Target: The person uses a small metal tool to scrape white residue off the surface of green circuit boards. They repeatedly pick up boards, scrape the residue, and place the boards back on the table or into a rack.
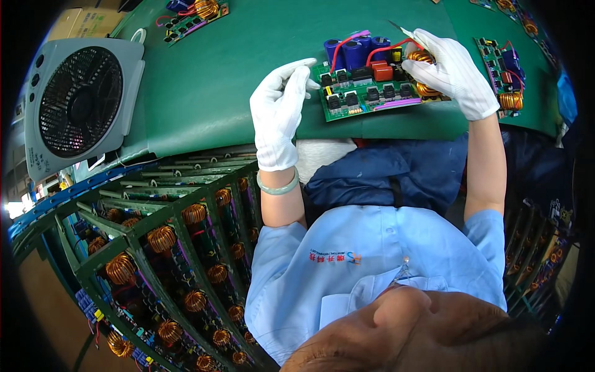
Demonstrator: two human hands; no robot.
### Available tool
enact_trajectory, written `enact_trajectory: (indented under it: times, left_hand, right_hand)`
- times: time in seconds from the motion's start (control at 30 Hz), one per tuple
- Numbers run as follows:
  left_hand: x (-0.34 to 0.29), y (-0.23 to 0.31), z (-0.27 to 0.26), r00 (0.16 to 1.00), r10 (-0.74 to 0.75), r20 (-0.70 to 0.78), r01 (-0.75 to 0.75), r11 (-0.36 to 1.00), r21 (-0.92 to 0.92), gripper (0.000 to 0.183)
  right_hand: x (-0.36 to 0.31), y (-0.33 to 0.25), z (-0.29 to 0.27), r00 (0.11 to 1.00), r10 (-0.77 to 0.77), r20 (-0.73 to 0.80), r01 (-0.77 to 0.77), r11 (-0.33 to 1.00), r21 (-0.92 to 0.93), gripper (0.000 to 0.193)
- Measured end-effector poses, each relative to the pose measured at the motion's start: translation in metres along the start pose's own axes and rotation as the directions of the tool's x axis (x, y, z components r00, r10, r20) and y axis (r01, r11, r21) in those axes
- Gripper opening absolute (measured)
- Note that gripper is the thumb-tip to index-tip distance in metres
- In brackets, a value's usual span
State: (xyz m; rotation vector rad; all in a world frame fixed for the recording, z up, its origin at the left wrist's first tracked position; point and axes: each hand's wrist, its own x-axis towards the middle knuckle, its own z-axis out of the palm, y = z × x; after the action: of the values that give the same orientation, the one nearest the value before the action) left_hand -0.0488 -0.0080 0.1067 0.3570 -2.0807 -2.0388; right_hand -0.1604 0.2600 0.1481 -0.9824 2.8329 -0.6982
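Note:
A green circuit board (365,105) lies on the green work surface in front of me. It carries blue capacitors (356,53), red wires, a red block (382,72), black parts and copper-wound coils (427,88). My left hand (280,102), in a white glove, is at the board's left edge with fingers stretched and partly apart; a fingertip seems to touch the edge. Over the coils at the board's right end is my gloved right hand (447,71), closed around a thin tool (406,31) with a dark pointed tip. The tip points up and left; the glove hides the tool's rest.
A grey box fan (80,102) stands at the left. Below it, a green rack (155,229) holds several boards with copper coils. Other boards lie on the green surface (217,87), at the upper left (192,22) and right (501,74). Another rack (533,260) stands lower right.

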Motion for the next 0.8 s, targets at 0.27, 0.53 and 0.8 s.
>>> enact_trajectory:
  times: [0.27,0.53,0.8]
  left_hand:
    - [-0.012,0.010,0.005,0.994,0.031,0.109,-0.033,0.999,0.017,0.029]
    - [-0.014,0.010,0.005,0.993,0.057,0.105,-0.056,0.998,-0.006,0.029]
    - [-0.008,0.014,0.024,0.985,0.074,0.155,-0.116,0.952,0.285,0.041]
  right_hand:
    - [0.001,0.000,-0.002,1.000,0.012,0.026,-0.013,1.000,0.005,0.041]
    - [0.002,0.002,0.000,1.000,0.025,-0.006,-0.025,0.999,-0.031,0.038]
    - [-0.001,-0.001,0.005,0.990,-0.033,-0.140,0.027,0.999,-0.044,0.037]
